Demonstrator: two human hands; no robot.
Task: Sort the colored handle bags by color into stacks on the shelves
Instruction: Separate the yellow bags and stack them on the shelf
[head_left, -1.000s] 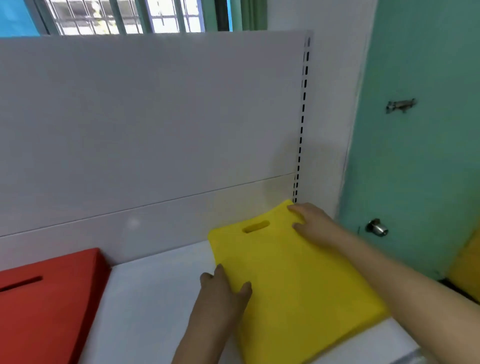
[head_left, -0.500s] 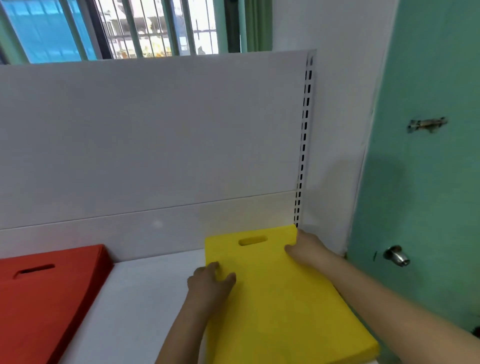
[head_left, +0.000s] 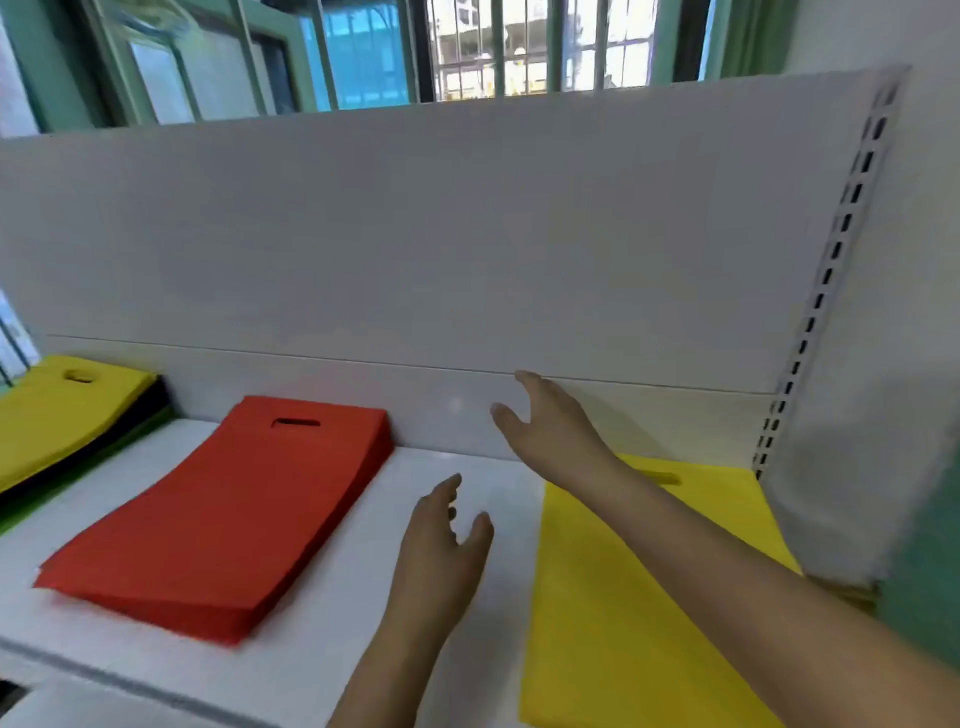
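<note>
Left hand (head_left: 441, 551): fingers (head_left: 447, 491) loosely spread and relaxed, holding nothing; it hovers over the bare strip of white shelf (head_left: 311, 649) between the two nearer stacks, touching neither. Forearm enters from the lower edge.

Right hand (head_left: 550, 431): fingers (head_left: 530, 382) straight and apart, thumb out to the left, holding nothing; raised in front of the white back panel (head_left: 467, 249), above the shelf and just left of the yellow stack's far corner. Whether the fingertips touch the panel cannot be told. Forearm crosses over the yellow stack from lower right.

Yellow stack (head_left: 623, 597): handle bags lying flat on the right part of the shelf, handle cut-out at the far end, partly hidden by the right forearm. Its right edge runs close to the slotted upright (head_left: 826, 280) and a blurred grey-white surface at far right.

Red stack (head_left: 228, 514): handle bags lying flat on the left-centre of the shelf, slot-shaped handle cut-out at the far end near the back panel, long side angled toward the lower left. Well apart from the yellow stack, with bare shelf between.

Mixed pile (head_left: 57, 410): far left, beyond the shelf's left end; a yellow bag with an oval cut-out on top, dark and green layers showing beneath its edge.

Window (head_left: 493, 47): barred, green-framed, above the back panel.
</note>
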